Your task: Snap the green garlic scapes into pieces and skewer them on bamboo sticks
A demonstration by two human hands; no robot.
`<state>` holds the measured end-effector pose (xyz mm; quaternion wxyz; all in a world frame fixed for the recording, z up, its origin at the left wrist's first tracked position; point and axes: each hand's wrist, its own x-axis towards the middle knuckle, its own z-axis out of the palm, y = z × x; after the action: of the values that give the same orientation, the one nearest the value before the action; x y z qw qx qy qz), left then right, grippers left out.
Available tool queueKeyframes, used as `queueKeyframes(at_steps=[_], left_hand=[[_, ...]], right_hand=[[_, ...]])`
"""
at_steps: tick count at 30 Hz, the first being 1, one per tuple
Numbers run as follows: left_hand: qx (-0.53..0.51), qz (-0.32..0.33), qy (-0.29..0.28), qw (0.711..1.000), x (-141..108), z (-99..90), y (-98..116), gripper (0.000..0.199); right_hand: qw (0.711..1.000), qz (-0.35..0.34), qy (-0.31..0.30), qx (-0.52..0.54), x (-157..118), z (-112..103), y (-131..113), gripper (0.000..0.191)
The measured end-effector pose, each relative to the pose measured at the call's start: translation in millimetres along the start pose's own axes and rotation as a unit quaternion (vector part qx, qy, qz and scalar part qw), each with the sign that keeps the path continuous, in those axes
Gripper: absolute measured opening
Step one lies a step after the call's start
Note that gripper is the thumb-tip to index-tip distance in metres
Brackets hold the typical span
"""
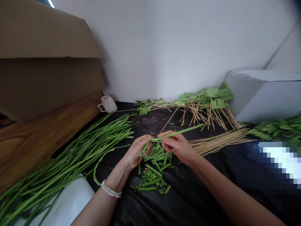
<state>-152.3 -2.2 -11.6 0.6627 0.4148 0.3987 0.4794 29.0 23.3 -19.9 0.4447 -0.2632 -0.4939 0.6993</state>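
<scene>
My left hand and my right hand both pinch a long green bean above a black plastic sheet. The bean runs from my left fingers past my right fingers toward the far right. Directly under my hands lies a heap of short cut bean pieces. A large bundle of uncut long green beans spreads to the left of my left hand. A pearl-like beaded bracelet circles my left wrist.
Bamboo skewers lie right of my right hand. Skewers threaded with bean pieces pile along the back, and more lie at right. A white mug, wooden surface, cardboard box, white box and wall surround the sheet.
</scene>
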Motion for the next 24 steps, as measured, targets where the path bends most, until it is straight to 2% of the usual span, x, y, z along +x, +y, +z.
queueKeyframes(at_steps=[7,9,13,16,21,24], left_hand=[[-0.095,-0.023,-0.030,0.995,-5,-3.1,6,0.022],[-0.077,-0.019,-0.035,0.996,-5,-3.1,7,0.026],[0.044,-0.046,-0.048,0.997,-7,2.4,3,0.037],[0.083,-0.062,-0.053,0.993,-8,5.1,1,0.038],[0.064,-0.083,-0.084,0.991,-9,0.4,4,0.031],[0.029,-0.099,-0.093,0.990,-9,-2.1,2,0.035]], right_hand=[[0.994,0.045,0.041,0.095,2,-2,-3,0.026],[0.995,0.042,0.038,0.078,2,0,-2,0.028],[1.000,0.030,-0.005,-0.005,-1,4,2,0.027],[0.999,0.029,-0.022,-0.037,-1,4,3,0.025],[0.998,0.023,0.043,0.047,3,-4,-2,0.027],[0.997,0.036,0.045,0.049,4,-6,-1,0.027]])
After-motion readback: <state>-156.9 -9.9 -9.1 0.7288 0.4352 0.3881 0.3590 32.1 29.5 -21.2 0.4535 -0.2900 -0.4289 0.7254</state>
